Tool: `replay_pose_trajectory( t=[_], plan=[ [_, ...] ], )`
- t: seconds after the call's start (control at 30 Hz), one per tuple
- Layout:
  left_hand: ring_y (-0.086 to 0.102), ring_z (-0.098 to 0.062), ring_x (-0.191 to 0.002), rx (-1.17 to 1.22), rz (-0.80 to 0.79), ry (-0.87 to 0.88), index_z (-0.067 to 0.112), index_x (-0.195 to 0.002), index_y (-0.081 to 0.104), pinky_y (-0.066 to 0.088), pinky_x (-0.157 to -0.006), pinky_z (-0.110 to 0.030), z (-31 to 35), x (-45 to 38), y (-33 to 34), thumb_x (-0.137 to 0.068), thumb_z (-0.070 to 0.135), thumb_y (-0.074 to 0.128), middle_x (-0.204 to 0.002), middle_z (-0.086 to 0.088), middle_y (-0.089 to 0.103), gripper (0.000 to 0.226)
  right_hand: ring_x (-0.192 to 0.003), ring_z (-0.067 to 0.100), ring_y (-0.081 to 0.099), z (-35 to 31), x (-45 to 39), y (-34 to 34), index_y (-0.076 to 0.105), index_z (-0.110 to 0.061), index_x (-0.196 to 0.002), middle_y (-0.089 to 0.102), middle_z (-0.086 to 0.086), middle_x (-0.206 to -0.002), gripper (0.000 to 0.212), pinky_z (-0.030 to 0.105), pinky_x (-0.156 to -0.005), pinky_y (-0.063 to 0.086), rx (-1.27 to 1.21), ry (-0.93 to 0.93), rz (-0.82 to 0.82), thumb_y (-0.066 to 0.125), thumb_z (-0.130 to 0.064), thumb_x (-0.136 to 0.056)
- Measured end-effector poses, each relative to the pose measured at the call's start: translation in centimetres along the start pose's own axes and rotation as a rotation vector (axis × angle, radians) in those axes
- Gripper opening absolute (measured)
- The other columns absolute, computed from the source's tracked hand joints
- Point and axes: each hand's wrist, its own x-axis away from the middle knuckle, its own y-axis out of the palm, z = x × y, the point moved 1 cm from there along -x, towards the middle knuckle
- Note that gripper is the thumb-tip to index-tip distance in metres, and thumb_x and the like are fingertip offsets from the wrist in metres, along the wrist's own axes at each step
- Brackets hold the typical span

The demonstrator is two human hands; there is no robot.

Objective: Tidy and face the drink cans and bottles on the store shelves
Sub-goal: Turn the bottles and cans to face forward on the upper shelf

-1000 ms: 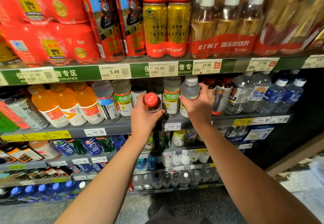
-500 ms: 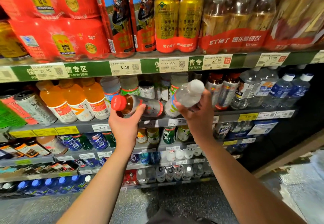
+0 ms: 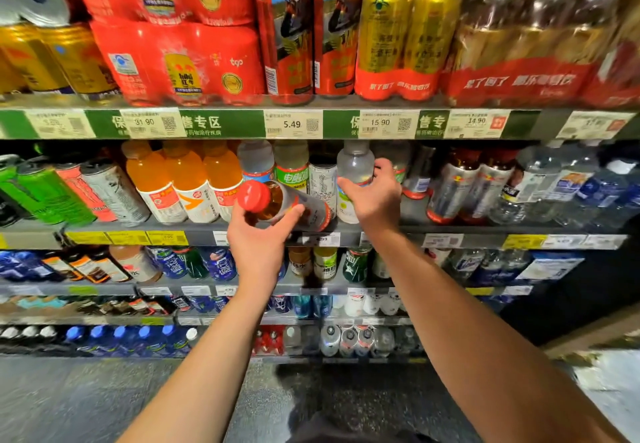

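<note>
left grip: left hand (image 3: 258, 246) wraps the amber glass bottle with red screw cap (image 3: 277, 204), held tipped over, cap toward upper left, in front of the shelf edge.
right grip: right hand (image 3: 375, 196) holds the clear plastic bottle with pale cap and green-white label (image 3: 353, 179), upright at the grey metal shelf (image 3: 485, 227).
neighbours: orange juice bottles (image 3: 187, 182) to the left; red-labelled dark bottles (image 3: 464, 186) to the right, just beside an open slot.
step: likely re-slotting two pulled bottles; clear one looks nearly seated.
next: stand the amber bottle upright, label outward, slide it into a gap; which row it belongs to, cannot tell.
risk: glass, tilted, one-handed.
</note>
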Motion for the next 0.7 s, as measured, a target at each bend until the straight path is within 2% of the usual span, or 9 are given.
replay_pose_trajectory(
  t=[0.13, 0.2, 0.3, 0.37, 0.43, 0.47, 0.53, 0.63, 0.7],
  plan=[
    [0.067, -0.004, -0.092, -0.007, -0.078, 0.005, 0.023, -0.107, 0.066, 0.05, -0.089, -0.016, 0.1, -0.2, 0.5, -0.067, 0.022, 0.093, -0.098, 0.01, 0.071, 0.048, -0.091, 0.03, 0.061, -0.3, -0.4, 0.0, 0.061, -0.01, -0.111, 0.064, 0.012, -0.099, 0.058, 0.036, -0.078, 0.047, 0.188, 0.011, 0.029, 0.085, -0.042, -0.069],
    [0.067, -0.005, -0.092, -0.011, -0.128, 0.012, 0.019, -0.107, 0.068, 0.051, -0.088, -0.017, 0.2, -0.1, 0.9, -0.066, 0.022, 0.093, -0.097, 0.008, 0.072, 0.047, -0.093, 0.029, 0.061, -0.3, 0.0, -0.7, 0.063, -0.009, -0.115, 0.063, 0.011, -0.104, 0.058, 0.039, -0.08, 0.051, 0.155, -0.018, 0.044, 0.084, -0.041, -0.071],
    [0.068, -0.001, -0.089, -0.004, -0.219, 0.012, 0.019, -0.105, 0.069, 0.05, -0.085, -0.013, 0.5, 0.1, 2.1, -0.067, 0.02, 0.093, -0.096, 0.008, 0.074, 0.045, -0.091, 0.022, 0.063, -0.6, 1.8, -2.4, 0.061, -0.011, -0.116, 0.065, 0.008, -0.104, 0.044, 0.043, -0.08, 0.054, 0.01, -0.083, 0.047, 0.073, -0.028, -0.076],
    [0.066, 0.006, -0.083, -0.028, -0.296, 0.031, 0.02, -0.103, 0.069, 0.047, -0.079, -0.007, 0.8, 0.2, 3.0, -0.066, 0.019, 0.093, -0.094, 0.01, 0.073, 0.045, -0.1, 0.015, 0.06, -0.5, 3.7, -3.8, 0.059, -0.013, -0.123, 0.063, 0.007, -0.114, 0.047, 0.037, -0.087, 0.053, -0.053, -0.132, -0.178, 0.066, -0.022, -0.078],
    [0.064, 0.01, -0.08, -0.081, -0.397, 0.051, 0.018, -0.105, 0.068, 0.045, -0.074, -0.005, 1.1, 0.2, 4.3, -0.065, 0.019, 0.093, -0.093, 0.011, 0.072, 0.047, -0.114, 0.011, 0.057, -0.2, 5.2, -5.4, 0.052, -0.021, -0.135, 0.059, 0.004, -0.128, 0.06, 0.03, -0.097, 0.05, -0.112, -0.082, -0.508, 0.07, -0.025, -0.078],
    [0.064, 0.012, -0.079, -0.109, -0.443, 0.059, 0.018, -0.106, 0.068, 0.044, -0.073, -0.005, 1.2, 0.3, 5.0, -0.065, 0.019, 0.093, -0.092, 0.012, 0.072, 0.048, -0.116, 0.01, 0.056, 0.3, 5.4, -6.0, 0.05, -0.022, -0.138, 0.058, 0.003, -0.13, 0.067, 0.027, -0.099, 0.048, -0.099, -0.074, -0.586, 0.074, -0.026, -0.076],
    [0.064, 0.012, -0.077, -0.134, -0.516, 0.069, 0.02, -0.106, 0.069, 0.044, -0.07, -0.005, 1.4, 0.9, 6.3, -0.064, 0.019, 0.094, -0.089, 0.014, 0.072, 0.049, -0.108, 0.013, 0.058, 1.1, 4.9, -7.0, 0.052, -0.017, -0.135, 0.062, 0.005, -0.123, 0.073, 0.029, -0.094, 0.049, -0.014, -0.106, -0.566, 0.082, -0.025, -0.069],
    [0.064, 0.012, -0.076, -0.105, -0.596, 0.075, 0.021, -0.104, 0.069, 0.044, -0.069, -0.005, 1.4, 2.0, 8.1, -0.063, 0.017, 0.094, -0.087, 0.015, 0.072, 0.048, -0.094, 0.017, 0.064, 1.9, 3.8, -8.3, 0.059, -0.016, -0.118, 0.069, 0.003, -0.107, 0.064, 0.04, -0.084, 0.054, 0.039, -0.109, -0.504, 0.082, -0.028, -0.06],
    [0.063, 0.011, -0.076, -0.044, -0.645, 0.052, 0.014, -0.112, 0.069, 0.044, -0.071, -0.008, 1.4, 2.1, 8.9, -0.068, 0.01, 0.09, -0.09, 0.013, 0.071, 0.049, -0.093, 0.016, 0.065, 2.5, 3.5, -9.2, 0.06, -0.018, -0.111, 0.069, -0.002, -0.104, 0.056, 0.037, -0.082, 0.053, 0.068, -0.131, -0.429, 0.086, -0.028, -0.063]
  ],
)
